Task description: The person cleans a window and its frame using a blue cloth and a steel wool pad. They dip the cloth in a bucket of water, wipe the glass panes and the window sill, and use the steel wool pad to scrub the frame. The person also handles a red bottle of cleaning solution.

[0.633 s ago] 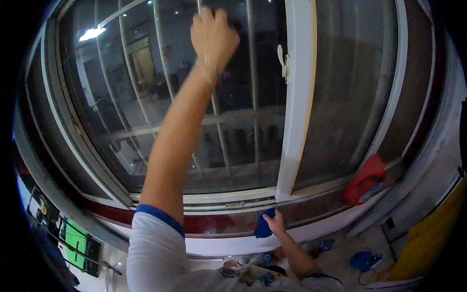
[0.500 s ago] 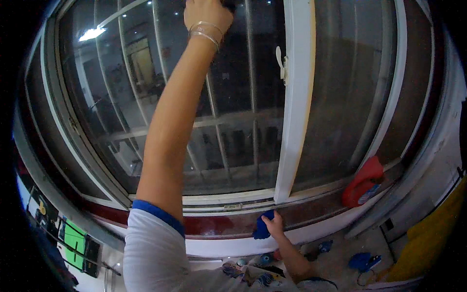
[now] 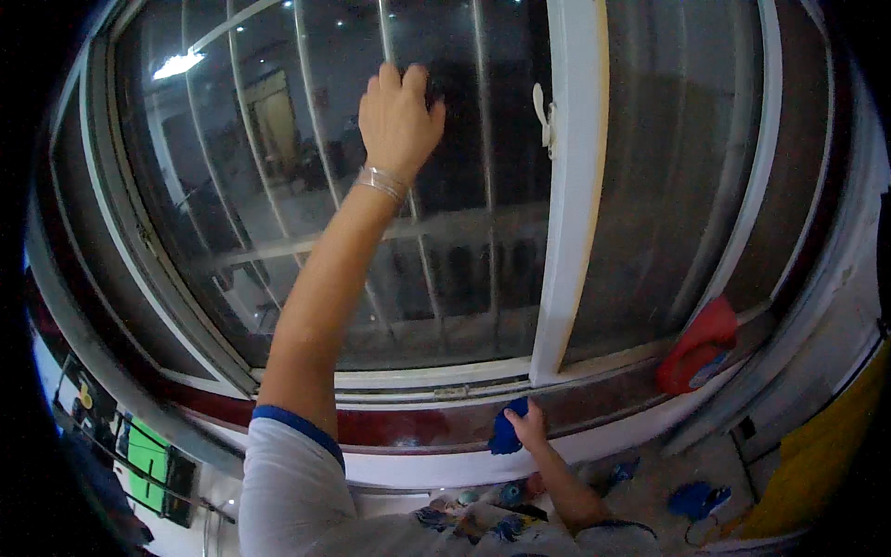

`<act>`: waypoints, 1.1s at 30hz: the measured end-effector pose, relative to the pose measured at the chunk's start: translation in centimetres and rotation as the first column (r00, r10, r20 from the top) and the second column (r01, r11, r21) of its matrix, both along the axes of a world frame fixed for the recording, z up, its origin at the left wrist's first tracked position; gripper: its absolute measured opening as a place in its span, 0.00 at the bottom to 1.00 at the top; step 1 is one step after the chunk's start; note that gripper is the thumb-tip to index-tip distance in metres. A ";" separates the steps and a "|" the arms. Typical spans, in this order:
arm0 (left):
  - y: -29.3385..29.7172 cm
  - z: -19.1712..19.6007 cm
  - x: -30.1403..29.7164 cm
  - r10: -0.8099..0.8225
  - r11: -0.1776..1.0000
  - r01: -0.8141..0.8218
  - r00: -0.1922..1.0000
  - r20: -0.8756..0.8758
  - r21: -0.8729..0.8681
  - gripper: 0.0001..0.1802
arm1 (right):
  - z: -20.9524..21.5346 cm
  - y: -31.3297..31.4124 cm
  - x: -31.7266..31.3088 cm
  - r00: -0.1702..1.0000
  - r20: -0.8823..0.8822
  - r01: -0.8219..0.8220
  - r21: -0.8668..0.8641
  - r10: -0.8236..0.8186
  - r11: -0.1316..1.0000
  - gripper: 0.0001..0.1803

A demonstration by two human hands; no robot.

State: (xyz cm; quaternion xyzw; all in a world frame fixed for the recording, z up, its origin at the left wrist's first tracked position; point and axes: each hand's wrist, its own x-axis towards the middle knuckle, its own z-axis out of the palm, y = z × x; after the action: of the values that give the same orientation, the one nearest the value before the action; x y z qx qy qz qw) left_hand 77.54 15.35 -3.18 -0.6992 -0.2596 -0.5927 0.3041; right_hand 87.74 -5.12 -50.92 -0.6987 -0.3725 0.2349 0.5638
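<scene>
Left hand raised high, palm pressed toward the window pane, fingers curled over something dark; what it is cannot be made out, so grasp or bare press cannot be told. Pressing flat against glass suits wiping.

Right hand low, clenched on a blue cloth resting on the dark red sill, just below the white frame post; likely braced there for balance.

A white latch sits on the post. A red object lies on the sill to the right, kind unclear. Bars outside and room reflections blur together in the glass. Blue items below, right, too small to identify.
</scene>
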 end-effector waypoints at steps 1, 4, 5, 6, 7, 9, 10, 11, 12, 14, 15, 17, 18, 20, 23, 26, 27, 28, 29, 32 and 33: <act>0.1 0.2 0.7 0.010 1.000 -0.010 1.000 0.023 0.028 0.18 | -1.1 0.0 0.5 0.999 -0.043 0.004 0.024 -0.003 1.000 0.23; -0.8 5.5 0.0 0.073 0.992 -0.085 0.990 0.123 0.092 0.17 | -3.9 1.0 0.6 0.988 -0.127 -0.082 0.072 0.091 0.994 0.24; -1.4 8.5 -0.7 0.083 0.990 -0.101 0.983 0.165 0.102 0.15 | -4.6 1.3 0.3 0.997 -0.052 -0.057 0.077 0.061 0.995 0.22; -1.6 9.9 -0.6 0.074 0.989 -0.099 0.976 0.205 0.112 0.13 | -5.1 1.3 0.2 1.000 0.020 -0.013 0.085 0.011 0.996 0.21; -1.3 9.5 -0.7 0.088 0.988 -0.110 0.979 0.185 0.107 0.15 | -5.4 1.5 0.2 0.995 0.092 0.029 0.095 -0.038 0.995 0.19; 0.1 6.3 -0.8 0.125 0.986 -0.138 0.983 0.136 0.091 0.18 | -3.7 0.8 -0.2 0.999 -0.054 -0.005 0.058 0.008 0.998 0.16; 0.1 3.6 -0.2 0.143 0.990 -0.144 0.985 0.094 0.008 0.19 | -3.1 0.5 0.2 0.992 -0.126 -0.004 0.042 0.010 0.999 0.15; 0.0 2.2 0.0 0.091 0.996 -0.091 0.992 0.083 -0.008 0.19 | -3.5 0.6 0.4 0.991 -0.135 -0.006 0.090 0.018 0.996 0.15; 0.0 1.5 0.2 0.038 0.999 -0.036 0.997 0.072 -0.026 0.19 | -4.2 0.7 0.8 0.989 -0.144 -0.006 0.138 0.026 0.990 0.14; 0.4 5.2 0.5 0.054 0.988 -0.069 0.992 0.111 0.136 0.20 | -5.3 1.0 0.8 0.992 -0.124 -0.016 0.142 0.034 0.990 0.14; 0.4 7.1 0.2 0.066 0.972 -0.094 0.989 0.133 0.216 0.20 | -5.7 1.3 0.7 0.995 -0.095 -0.022 0.101 0.032 0.995 0.14; -0.4 9.4 -0.6 0.116 0.980 -0.134 0.985 0.127 0.145 0.20 | -6.5 2.3 0.6 0.999 -0.031 -0.034 0.112 0.038 0.993 0.15; -0.6 9.9 -0.3 0.128 0.984 -0.141 0.985 0.119 0.106 0.20 | -7.3 2.5 0.7 1.000 -0.003 -0.029 0.155 0.030 0.987 0.15; -0.5 4.9 -0.6 0.136 0.984 -0.147 0.985 0.107 0.104 0.20 | -6.9 2.1 0.8 0.998 0.068 -0.017 0.134 0.008 0.991 0.16; -0.6 0.1 0.4 0.087 0.996 -0.086 0.996 0.038 -0.030 0.19 | -3.8 0.8 1.0 0.995 0.093 0.031 0.028 -0.033 0.999 0.18; -0.6 4.3 0.9 0.085 0.995 -0.089 0.992 0.093 0.038 0.19 | -3.8 0.9 0.7 1.000 0.000 0.011 0.090 -0.011 0.996 0.19; -0.1 7.7 0.4 0.117 0.988 -0.130 0.983 0.143 0.086 0.19 | -3.1 1.0 -0.2 1.000 0.027 0.000 0.104 -0.003 0.995 0.19; 0.2 9.5 0.1 0.135 0.978 -0.161 0.972 0.192 0.129 0.19 | -2.8 1.0 -0.6 0.999 0.053 0.000 0.114 -0.006 0.993 0.19; -0.1 9.5 -0.2 0.148 0.979 -0.172 0.970 0.195 0.112 0.19 | -4.0 1.5 -0.4 0.995 0.091 0.024 0.127 -0.036 0.992 0.18; -0.3 5.3 0.0 0.138 0.989 -0.145 0.978 0.155 0.033 0.19 | -7.6 1.8 0.4 0.996 0.059 0.056 0.150 -0.065 0.987 0.17; 0.2 1.6 0.4 0.109 0.994 -0.110 0.987 0.122 0.003 0.20 | -6.4 1.5 0.9 0.999 -0.039 0.030 0.166 -0.023 0.986 0.16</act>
State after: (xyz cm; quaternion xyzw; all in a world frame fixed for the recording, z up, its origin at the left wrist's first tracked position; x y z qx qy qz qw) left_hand 77.93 15.54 -1.60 -0.6448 -0.3127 -0.6180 0.3233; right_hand 88.59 -3.57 -57.27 -0.6495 -0.3709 0.2085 0.6302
